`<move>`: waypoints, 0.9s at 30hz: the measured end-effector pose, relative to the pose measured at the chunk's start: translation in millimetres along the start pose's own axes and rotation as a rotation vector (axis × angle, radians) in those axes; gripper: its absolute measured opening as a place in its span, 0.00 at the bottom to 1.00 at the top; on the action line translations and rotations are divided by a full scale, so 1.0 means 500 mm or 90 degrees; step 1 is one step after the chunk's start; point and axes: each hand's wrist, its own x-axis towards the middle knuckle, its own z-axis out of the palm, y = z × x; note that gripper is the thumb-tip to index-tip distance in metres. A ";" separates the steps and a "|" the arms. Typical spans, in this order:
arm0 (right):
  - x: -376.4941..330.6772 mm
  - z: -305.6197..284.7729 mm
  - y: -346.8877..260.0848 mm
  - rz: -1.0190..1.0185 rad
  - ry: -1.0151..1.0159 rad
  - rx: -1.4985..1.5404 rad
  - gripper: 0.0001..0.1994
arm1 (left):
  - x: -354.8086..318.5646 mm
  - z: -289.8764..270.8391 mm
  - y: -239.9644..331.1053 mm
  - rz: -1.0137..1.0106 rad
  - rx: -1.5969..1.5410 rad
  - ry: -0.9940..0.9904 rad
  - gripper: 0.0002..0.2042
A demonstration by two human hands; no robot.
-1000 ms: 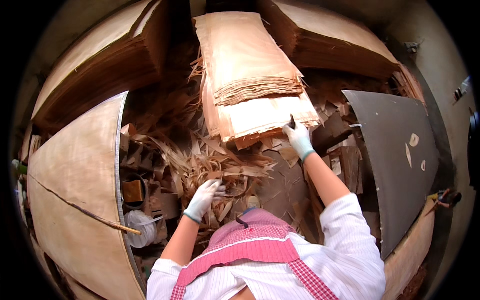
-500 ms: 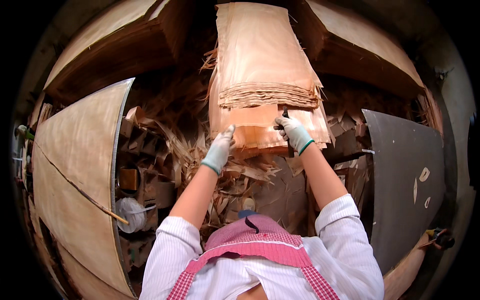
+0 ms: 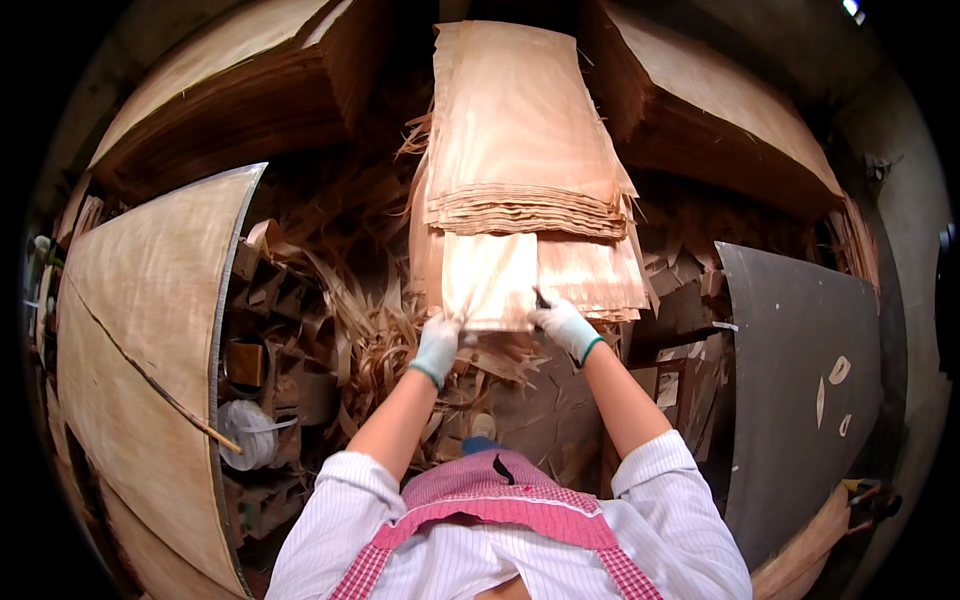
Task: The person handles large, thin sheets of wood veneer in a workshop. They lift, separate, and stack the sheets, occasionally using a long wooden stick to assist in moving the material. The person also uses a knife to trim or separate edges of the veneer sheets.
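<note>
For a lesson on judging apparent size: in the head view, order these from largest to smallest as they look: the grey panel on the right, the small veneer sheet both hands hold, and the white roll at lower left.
1. Grey panel
2. Small veneer sheet, held by the left hand and right hand
3. White roll

Fisheye bending and differing nearness make true sizes unsure.

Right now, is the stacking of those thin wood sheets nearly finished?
Not nearly. Done: a tall stack of veneer sheets lies ahead. In hand: both gloved hands, left hand and right hand, grip a small veneer piece at the stack's near edge. Left: loose scraps cover the floor beside it.
</note>
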 end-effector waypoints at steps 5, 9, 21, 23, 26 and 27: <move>-0.105 -0.015 -0.003 0.015 -0.110 -0.096 0.18 | -0.195 -0.116 -0.046 0.000 0.021 -0.063 0.14; -0.086 0.005 0.026 0.002 -0.064 -0.023 0.18 | -0.364 -0.299 -0.120 -0.069 -0.021 -0.047 0.13; 0.071 0.318 0.027 -0.119 0.028 0.359 0.18 | -1.012 -0.632 -0.197 -0.298 0.073 0.215 0.12; 0.090 0.347 0.055 -0.214 0.025 0.365 0.17 | -1.114 -0.679 -0.227 -0.277 0.070 0.313 0.12; -0.048 0.487 0.044 -0.178 -0.040 0.399 0.17 | -1.265 -0.799 -0.370 -0.091 0.116 0.608 0.14; -0.123 0.545 0.040 -0.171 -0.046 0.402 0.17 | -1.308 -0.846 -0.411 -0.028 0.240 0.679 0.16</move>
